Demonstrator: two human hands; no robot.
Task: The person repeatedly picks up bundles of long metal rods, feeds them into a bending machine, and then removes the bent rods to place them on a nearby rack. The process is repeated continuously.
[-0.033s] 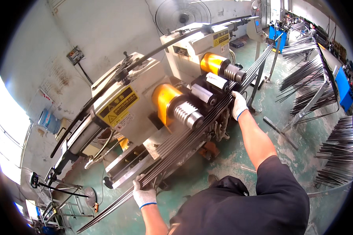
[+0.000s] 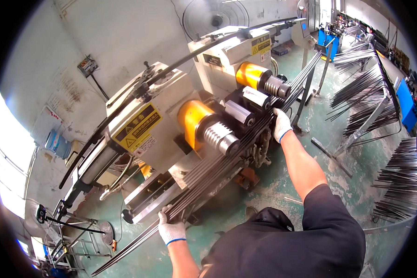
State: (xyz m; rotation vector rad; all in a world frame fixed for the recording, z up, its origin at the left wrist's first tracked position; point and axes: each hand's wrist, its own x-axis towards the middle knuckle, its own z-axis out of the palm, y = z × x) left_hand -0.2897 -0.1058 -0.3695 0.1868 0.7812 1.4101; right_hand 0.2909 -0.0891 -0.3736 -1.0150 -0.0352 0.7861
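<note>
A bundle of long, thin metal rods (image 2: 200, 186) slants across the front of a beige machine (image 2: 173, 104), from lower left to upper right. My left hand (image 2: 173, 230), in a white knit glove with a blue cuff, closes on the rods near their lower-left end. Farther up, my right hand (image 2: 281, 126), gloved the same way, grips the bundle's near edge; some of its fingers are hidden. Between the hands, the rods pass close by a grooved metal roller (image 2: 221, 138) with an orange housing (image 2: 195, 119). A second grooved roller (image 2: 277, 87) sits beyond.
Racks of dark rods (image 2: 360, 95) stand to the right, with another stack of rods (image 2: 398, 180) nearer. A long dark rail (image 2: 171, 69) arches over the machine. At the back is a fan (image 2: 216, 21); a metal stand (image 2: 81, 245) is at lower left.
</note>
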